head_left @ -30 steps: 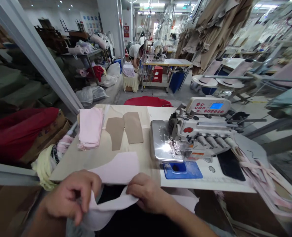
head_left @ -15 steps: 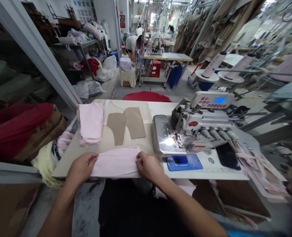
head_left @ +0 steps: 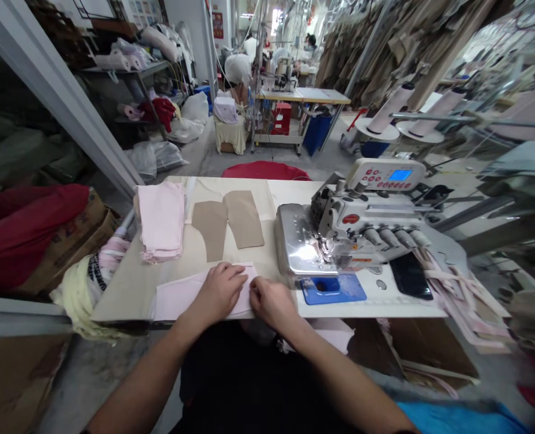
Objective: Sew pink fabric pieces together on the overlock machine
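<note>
A folded pale pink fabric piece (head_left: 179, 296) lies along the table's front edge. My left hand (head_left: 222, 290) rests flat on its right half, fingers stretched out and pointing right. At the fabric's right end, my right hand (head_left: 269, 301) is closed, thumb and fingers pinching the edge; part of that edge is hidden by the fingers. Behind the fabric lie two brown cut pieces (head_left: 209, 228), side by side. Further left sits a stack of pink fabric pieces (head_left: 161, 222). The overlock sewing machine (head_left: 362, 217) stands right of my hands.
In front of the machine are a blue plate (head_left: 335, 289) and a dark phone (head_left: 411, 275). Pink strips (head_left: 468, 301) hang over the table's right end. Thread cones (head_left: 390, 110) stand behind. A slanting metal post (head_left: 68, 90) rises at left. Another person (head_left: 239, 71) bends over farther back.
My left hand has let go of the fabric's left end and moved right, onto its right half near my right hand. My right hand stays at the right edge. The view has shifted slightly.
</note>
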The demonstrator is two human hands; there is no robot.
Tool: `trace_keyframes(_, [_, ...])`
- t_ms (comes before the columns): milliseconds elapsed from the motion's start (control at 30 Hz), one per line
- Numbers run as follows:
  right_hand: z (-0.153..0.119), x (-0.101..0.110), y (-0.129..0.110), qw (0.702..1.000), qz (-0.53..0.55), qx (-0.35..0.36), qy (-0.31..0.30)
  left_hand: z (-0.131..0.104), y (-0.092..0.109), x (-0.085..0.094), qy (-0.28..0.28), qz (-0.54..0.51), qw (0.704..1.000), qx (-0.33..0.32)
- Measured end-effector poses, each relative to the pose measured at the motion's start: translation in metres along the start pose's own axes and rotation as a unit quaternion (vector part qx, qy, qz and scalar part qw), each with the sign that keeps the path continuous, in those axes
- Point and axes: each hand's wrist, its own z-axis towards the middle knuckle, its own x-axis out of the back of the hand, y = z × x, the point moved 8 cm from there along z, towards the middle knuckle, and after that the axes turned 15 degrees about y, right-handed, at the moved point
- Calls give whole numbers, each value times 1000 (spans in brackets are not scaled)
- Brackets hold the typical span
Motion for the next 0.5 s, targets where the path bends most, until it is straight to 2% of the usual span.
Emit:
trace_keyframes(133, [-1,3,-1,1000,4,9,-4,20,-8,-11,-15,20,1000,15])
trace_keyframes(233, [-2,3,-1,1000,10,8,-3,30,-16,-14,-15,52,997,50])
trace_keyframes(500, [-4,3,0,1000,-12,23,6,43,-30,-21,-17,150,977,151])
